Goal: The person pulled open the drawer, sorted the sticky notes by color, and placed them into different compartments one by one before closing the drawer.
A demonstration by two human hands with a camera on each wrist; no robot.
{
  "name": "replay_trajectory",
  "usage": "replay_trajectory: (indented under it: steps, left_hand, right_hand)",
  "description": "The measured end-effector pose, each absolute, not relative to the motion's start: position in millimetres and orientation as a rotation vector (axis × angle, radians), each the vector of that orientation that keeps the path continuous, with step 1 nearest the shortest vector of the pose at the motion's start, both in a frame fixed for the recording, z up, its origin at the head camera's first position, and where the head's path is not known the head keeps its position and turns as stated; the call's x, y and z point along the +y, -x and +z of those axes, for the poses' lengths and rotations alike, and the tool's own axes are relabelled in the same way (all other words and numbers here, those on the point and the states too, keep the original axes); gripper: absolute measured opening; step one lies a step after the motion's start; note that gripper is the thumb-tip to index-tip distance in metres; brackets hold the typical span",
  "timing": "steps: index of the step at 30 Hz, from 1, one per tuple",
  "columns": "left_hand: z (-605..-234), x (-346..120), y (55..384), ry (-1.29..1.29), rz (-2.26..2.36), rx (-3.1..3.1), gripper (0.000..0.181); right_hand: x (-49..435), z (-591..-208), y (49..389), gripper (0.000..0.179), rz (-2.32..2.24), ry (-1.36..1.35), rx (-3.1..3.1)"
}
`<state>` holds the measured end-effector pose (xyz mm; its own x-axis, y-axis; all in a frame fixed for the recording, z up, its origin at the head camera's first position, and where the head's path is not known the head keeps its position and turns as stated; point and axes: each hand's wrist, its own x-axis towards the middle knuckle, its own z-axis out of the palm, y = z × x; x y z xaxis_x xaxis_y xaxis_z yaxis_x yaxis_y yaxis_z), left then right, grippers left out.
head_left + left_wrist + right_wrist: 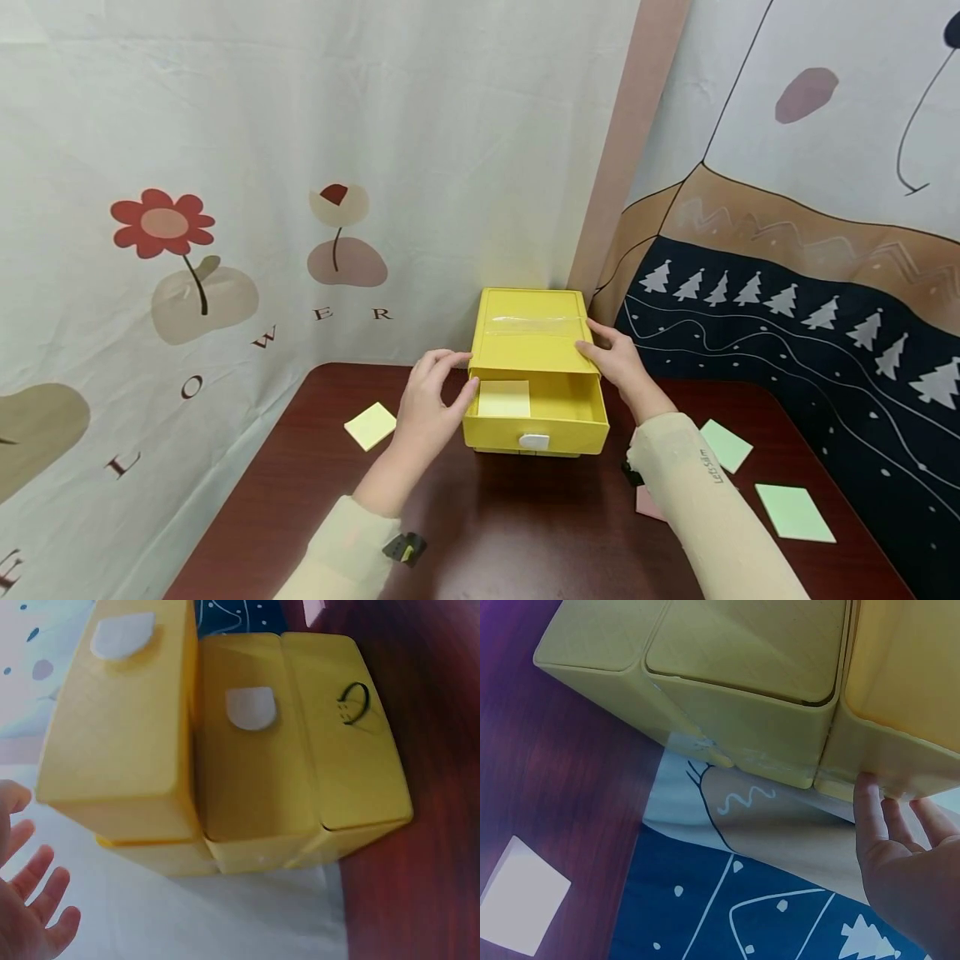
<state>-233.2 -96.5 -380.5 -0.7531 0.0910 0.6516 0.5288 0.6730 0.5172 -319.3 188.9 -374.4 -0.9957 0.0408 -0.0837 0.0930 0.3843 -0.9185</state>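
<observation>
A yellow drawer cabinet (528, 333) stands against the wall, clear tape across its top. Its top drawer (534, 433), with a white tab, is pulled out and holds a pale yellow sticky note pad (504, 398). My left hand (432, 400) is at the cabinet's left side, index fingertip by the top edge and thumb by the drawer wall. In the left wrist view its fingers are loosely spread. My right hand (621, 364) rests on the right side, thumb on the top edge. In the right wrist view its straight fingers (868, 810) touch the cabinet wall.
A yellow note pad (370, 426) lies on the dark red table (510, 533) at left. Two green pads (726, 446) and a pink pad (650, 502), partly hidden by my sleeve, lie at right. Below the pulled-out drawer are two shut drawers, one with a black loop (358, 703).
</observation>
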Motion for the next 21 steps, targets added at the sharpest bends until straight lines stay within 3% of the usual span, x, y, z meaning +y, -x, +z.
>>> replay_trajectory:
  steps: [21]
  left_hand:
    - [-446.0, -165.9, 251.3, 0.195, -0.932, -2.558, 0.066]
  right_hand:
    - [188.6, -374.6, 319.6, 0.062, -1.701, -0.134, 2.578]
